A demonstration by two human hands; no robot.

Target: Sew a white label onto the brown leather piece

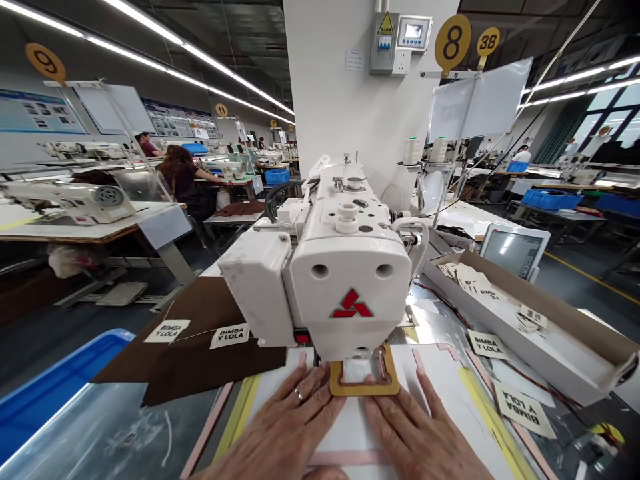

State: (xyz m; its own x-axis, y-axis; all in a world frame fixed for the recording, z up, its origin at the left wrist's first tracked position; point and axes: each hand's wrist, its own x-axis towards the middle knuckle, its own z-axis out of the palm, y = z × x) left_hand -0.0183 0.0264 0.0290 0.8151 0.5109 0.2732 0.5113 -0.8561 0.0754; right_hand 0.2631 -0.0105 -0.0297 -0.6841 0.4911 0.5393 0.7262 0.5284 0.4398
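A white sewing machine with a red three-diamond logo stands right in front of me. Under its head sits an orange rectangular frame clamp on a white template sheet. My left hand lies flat on the sheet, fingers spread, fingertips touching the frame's left side. My right hand lies flat just right of it, fingertips at the frame's lower right edge. Neither hand holds anything. Brown fabric pieces with sewn "BIMBA Y LOLA" labels lie to the left of the machine.
A long cardboard box holding several loose labels runs along the right, with more labels on the table beside it. A tablet screen stands behind it. A blue bin is at lower left. Other workers sit at machines far left.
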